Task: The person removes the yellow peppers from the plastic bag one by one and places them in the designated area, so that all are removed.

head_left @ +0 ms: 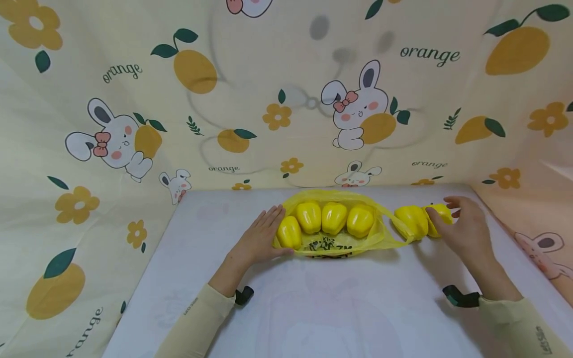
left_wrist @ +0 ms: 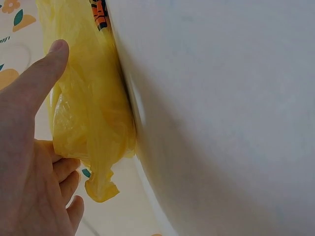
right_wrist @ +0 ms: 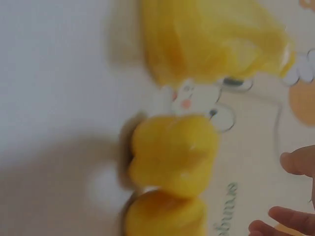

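A yellow plastic bag (head_left: pixel 380 239) lies on its side on the table, several yellow bell peppers (head_left: pixel 334 218) showing in its wide mouth. My left hand (head_left: pixel 256 239) rests against the bag's left end, with fairly straight fingers along the back and the thumb at the front edge. In the left wrist view, the thumb (left_wrist: pixel 49 73) overlaps the yellow film. Two more yellow bell peppers (right_wrist: pixel 174 155) sit side by side outside the bag, to its right. My right hand (head_left: pixel 467 231) hovers beside the outermost one, thumb and fingers spread and holding nothing.
The white table (head_left: pixel 322 308) ends at a patterned cloth backdrop (head_left: pixel 277 89) with rabbits and oranges, which also rises at both sides. A black wrist mount (head_left: pixel 244 296) sticks out from the left sleeve, another (head_left: pixel 461 297) from the right.
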Demonstrator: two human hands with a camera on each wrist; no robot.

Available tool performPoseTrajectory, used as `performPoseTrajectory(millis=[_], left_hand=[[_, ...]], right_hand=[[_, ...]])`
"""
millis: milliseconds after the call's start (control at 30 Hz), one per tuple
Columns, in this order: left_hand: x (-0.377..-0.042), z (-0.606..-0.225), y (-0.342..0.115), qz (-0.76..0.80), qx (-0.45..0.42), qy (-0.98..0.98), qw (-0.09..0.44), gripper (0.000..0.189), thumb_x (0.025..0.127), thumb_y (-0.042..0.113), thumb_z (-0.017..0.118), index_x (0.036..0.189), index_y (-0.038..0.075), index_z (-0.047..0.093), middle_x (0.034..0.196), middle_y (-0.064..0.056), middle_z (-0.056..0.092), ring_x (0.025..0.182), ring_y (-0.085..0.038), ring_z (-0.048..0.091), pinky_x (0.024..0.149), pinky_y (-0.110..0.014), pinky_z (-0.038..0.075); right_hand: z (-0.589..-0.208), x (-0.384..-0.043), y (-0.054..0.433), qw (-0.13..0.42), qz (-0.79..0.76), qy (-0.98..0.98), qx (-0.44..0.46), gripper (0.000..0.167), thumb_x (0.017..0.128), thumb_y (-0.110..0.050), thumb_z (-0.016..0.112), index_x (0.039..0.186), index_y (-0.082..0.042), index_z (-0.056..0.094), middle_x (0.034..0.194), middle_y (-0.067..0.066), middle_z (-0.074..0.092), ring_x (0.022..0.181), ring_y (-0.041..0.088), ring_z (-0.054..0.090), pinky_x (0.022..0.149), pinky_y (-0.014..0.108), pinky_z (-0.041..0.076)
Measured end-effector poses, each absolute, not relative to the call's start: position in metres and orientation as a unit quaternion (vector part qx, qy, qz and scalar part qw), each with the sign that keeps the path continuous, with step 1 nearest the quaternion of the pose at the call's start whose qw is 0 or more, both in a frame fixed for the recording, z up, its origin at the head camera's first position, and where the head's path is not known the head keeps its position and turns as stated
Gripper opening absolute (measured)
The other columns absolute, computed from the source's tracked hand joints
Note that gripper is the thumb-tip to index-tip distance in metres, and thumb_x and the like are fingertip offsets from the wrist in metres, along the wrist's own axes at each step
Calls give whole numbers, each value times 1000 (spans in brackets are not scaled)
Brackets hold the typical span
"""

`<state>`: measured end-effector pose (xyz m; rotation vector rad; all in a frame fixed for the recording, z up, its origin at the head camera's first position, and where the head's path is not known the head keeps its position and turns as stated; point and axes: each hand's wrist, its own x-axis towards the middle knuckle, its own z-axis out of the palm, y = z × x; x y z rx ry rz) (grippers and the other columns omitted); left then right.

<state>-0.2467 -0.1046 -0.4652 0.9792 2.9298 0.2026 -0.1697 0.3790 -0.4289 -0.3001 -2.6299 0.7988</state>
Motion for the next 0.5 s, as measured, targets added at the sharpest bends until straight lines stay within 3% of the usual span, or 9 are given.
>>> performPoseTrajectory(millis=[233, 500], left_hand=[[-248, -463, -104, 67, 316, 946, 22, 117, 95, 71, 69, 172, 4, 12, 181, -10, 9, 167, -25, 7, 136, -43, 5], [-250, -466, -105, 56, 317, 946, 22, 117, 95, 73, 66, 172, 5, 11, 181, -10, 8, 167, -24, 7, 136, -43, 5]], right_hand=[[-412, -161, 349, 234, 297, -924, -58, 57, 100, -32, 77, 137, 7, 58, 126, 29, 60, 106, 44, 58, 76, 19, 39], [-402, -152, 313, 274, 314, -909, 5, 51, 93, -19, 86, 132, 4, 64, 118, 22, 65, 99, 31, 56, 77, 8, 38]])
